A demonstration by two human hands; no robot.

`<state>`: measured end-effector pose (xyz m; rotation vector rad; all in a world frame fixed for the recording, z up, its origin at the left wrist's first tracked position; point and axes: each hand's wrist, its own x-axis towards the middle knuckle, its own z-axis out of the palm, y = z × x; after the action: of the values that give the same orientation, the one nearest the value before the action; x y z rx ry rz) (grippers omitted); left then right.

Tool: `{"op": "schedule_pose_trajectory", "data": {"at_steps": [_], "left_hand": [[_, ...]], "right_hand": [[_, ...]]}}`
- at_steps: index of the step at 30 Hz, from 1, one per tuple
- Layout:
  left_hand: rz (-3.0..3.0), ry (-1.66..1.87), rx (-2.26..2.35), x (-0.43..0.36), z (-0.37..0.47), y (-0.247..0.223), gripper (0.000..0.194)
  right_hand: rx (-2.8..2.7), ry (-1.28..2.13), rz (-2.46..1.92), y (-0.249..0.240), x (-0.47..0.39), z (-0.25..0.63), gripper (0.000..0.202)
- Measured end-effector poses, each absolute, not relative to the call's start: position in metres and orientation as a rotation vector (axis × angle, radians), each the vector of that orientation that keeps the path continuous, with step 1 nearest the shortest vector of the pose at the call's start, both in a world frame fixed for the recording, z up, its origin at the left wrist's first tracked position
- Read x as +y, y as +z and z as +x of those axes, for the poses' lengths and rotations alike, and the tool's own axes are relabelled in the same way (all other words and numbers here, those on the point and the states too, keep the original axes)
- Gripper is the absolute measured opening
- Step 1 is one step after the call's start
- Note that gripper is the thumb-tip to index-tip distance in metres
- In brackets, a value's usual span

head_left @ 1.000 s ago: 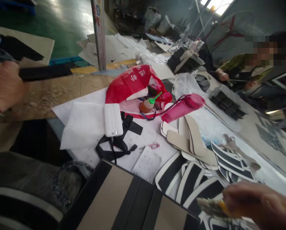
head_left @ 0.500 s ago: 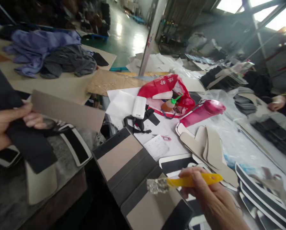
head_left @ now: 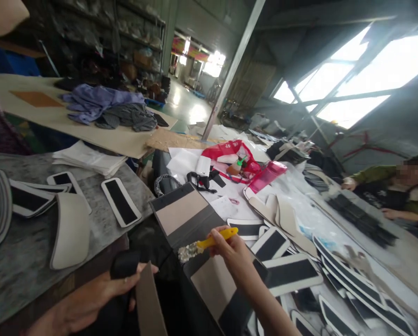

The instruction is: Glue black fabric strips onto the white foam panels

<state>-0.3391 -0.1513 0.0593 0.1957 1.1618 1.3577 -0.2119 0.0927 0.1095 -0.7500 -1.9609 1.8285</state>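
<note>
My right hand (head_left: 228,245) is closed around the yellow handle of a brush (head_left: 204,243). Its bristles are caked with a pale, crusty coating and point left, over an open dark folding panel (head_left: 209,221) with two tan inset boards. Lower left, my left hand (head_left: 97,296) grips a tan board strip (head_left: 149,298), seen nearly edge-on. A black piece (head_left: 124,263) is also at these fingers, its lower part lost in shadow. The strip is left of the panel and apart from the brush.
Curved white-edged pieces with black centres (head_left: 293,273) crowd the right side; similar pieces (head_left: 121,203) lie on the grey table. Behind the panel are a red bag (head_left: 226,149) and a pink bottle (head_left: 268,176). A co-worker (head_left: 387,182) sits far right; another person's arm shows upper left.
My left hand has come down and right with the strip, from above the grey table to beside the panel. The brush now tilts bristles-down. The view has swung up and left.
</note>
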Motion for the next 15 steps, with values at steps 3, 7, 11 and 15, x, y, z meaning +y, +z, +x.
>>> {"op": "schedule_pose_trajectory", "data": {"at_steps": [3,7,11,15], "left_hand": [[0.322,1.427,1.084,-0.139,-0.328,0.041,0.041],[0.378,1.449,0.999,-0.129,-0.329,0.027,0.047],[0.335,1.505,1.027,-0.124,-0.334,0.027,0.05],[0.226,1.542,1.065,-0.116,-0.334,0.028,0.054]], "right_hand": [[-1.964,1.727,-0.764,0.109,0.089,-0.211,0.043],[-1.977,1.682,-0.768,0.109,0.084,-0.214,0.042],[-2.017,1.678,-0.768,0.105,0.084,-0.218,0.042],[-2.082,1.619,-0.787,0.105,0.091,-0.218,0.038]]}}
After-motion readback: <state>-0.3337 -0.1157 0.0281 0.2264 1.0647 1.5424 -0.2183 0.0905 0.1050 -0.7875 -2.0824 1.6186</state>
